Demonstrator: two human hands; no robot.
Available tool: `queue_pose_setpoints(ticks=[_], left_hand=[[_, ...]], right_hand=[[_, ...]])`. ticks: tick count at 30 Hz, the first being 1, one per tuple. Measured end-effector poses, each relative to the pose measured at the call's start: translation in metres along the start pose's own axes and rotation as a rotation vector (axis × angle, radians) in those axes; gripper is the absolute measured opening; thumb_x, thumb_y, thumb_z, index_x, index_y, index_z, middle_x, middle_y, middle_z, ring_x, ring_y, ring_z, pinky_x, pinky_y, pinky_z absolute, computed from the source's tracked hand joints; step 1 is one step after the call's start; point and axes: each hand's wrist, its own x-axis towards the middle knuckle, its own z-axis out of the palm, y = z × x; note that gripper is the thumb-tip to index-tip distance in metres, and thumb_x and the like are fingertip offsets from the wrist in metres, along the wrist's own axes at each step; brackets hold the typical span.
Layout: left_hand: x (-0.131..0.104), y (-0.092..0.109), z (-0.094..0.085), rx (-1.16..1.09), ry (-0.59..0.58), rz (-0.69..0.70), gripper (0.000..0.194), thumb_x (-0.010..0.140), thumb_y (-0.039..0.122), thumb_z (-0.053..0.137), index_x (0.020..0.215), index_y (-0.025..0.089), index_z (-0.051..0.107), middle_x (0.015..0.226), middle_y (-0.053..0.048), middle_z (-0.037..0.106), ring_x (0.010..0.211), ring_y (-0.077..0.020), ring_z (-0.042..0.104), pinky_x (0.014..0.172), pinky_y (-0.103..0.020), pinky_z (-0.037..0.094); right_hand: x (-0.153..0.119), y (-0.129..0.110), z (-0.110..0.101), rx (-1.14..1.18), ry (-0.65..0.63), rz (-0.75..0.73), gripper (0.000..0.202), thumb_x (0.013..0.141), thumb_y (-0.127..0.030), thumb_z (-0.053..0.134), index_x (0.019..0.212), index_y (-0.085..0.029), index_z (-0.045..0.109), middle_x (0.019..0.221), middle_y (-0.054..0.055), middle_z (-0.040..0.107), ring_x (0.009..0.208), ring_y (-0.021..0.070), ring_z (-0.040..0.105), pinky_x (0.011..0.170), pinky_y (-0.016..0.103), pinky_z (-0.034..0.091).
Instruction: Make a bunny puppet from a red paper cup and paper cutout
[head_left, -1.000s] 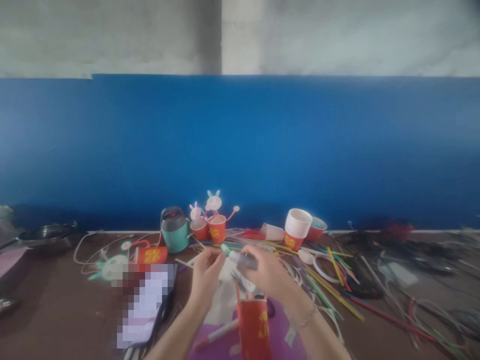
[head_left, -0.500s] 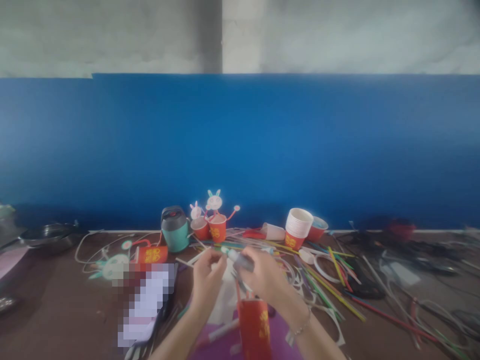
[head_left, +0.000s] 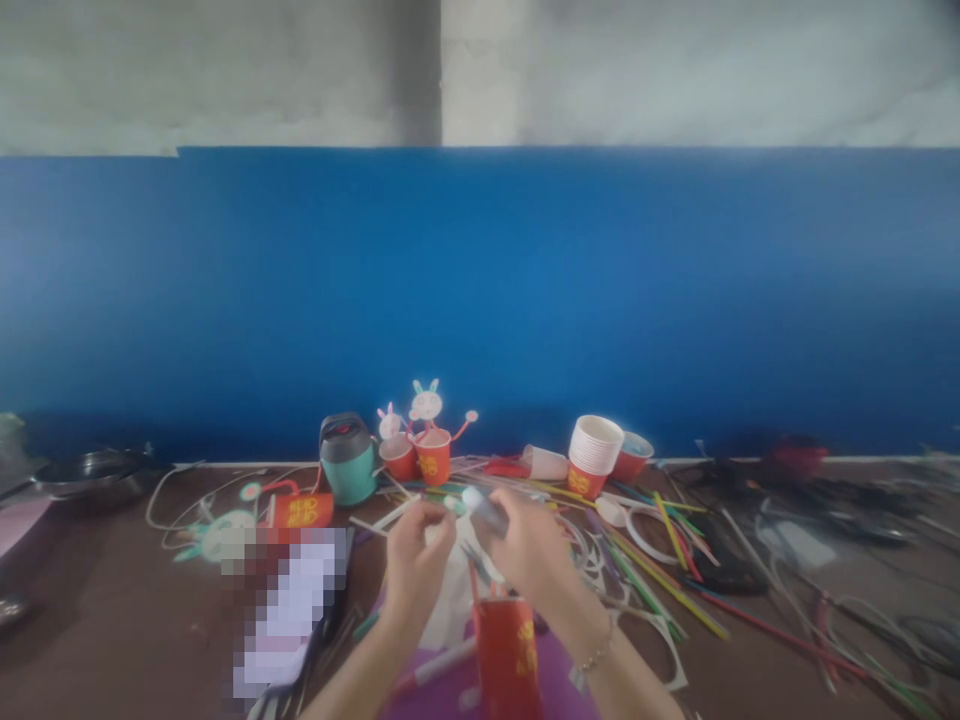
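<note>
While the left hand (head_left: 417,555) is pinching one small pale-green piece (head_left: 454,506), the right hand (head_left: 529,548) is clamping one cylindrical tube (head_left: 482,512) — two rabbit-eared figures (head_left: 427,405) are standing far.

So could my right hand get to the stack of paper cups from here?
Probably yes: the stack of paper cups stands upright just beyond your right hand, with seemingly only low-lying strips between, but that hand is holding a grey tube.
</note>
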Motion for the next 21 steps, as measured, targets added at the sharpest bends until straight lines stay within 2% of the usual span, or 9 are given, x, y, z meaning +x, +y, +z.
queue_pose_setpoints(ticks=[4,10,14,21], left_hand=[[0.001,-0.001,0.001,-0.063,0.007,-0.054,0.014,0.074,0.03,0.063,0.067,0.017,0.061,0.063,-0.001,0.059,0.064,-0.0163,0.052,0.063,-0.025,0.038],[0.003,-0.007,-0.002,-0.042,0.007,-0.054,0.015,0.076,0.032,0.062,0.073,0.017,0.062,0.067,-0.001,0.06,0.066,-0.0157,0.051,0.062,-0.024,0.037],[0.002,-0.008,-0.003,-0.038,0.001,-0.028,0.014,0.076,0.03,0.062,0.071,0.017,0.061,0.065,-0.001,0.058,0.066,-0.0157,0.051,0.062,-0.024,0.038],[0.002,-0.006,-0.003,0.013,-0.001,0.023,0.011,0.074,0.027,0.062,0.068,0.018,0.061,0.065,-0.001,0.059,0.065,-0.0167,0.051,0.063,-0.025,0.038]], right_hand=[[0.001,0.003,-0.004,0.036,0.018,-0.034,0.011,0.078,-0.027,0.055,0.081,-0.019,0.062,0.075,0.005,0.07,0.071,0.02,0.064,0.064,0.025,0.038],[-0.004,-0.009,-0.016,0.03,-0.124,-0.002,0.01,0.074,-0.022,0.057,0.081,-0.021,0.065,0.069,0.002,0.07,0.063,0.0171,0.062,0.056,0.023,0.033],[-0.005,-0.013,-0.015,0.008,-0.123,0.019,0.007,0.073,-0.022,0.058,0.077,-0.021,0.064,0.067,0.001,0.07,0.06,0.0161,0.06,0.052,0.023,0.029],[-0.005,-0.012,-0.013,-0.001,-0.103,0.036,0.006,0.075,-0.022,0.057,0.073,-0.02,0.062,0.065,0.003,0.069,0.06,0.0177,0.062,0.053,0.024,0.031]])
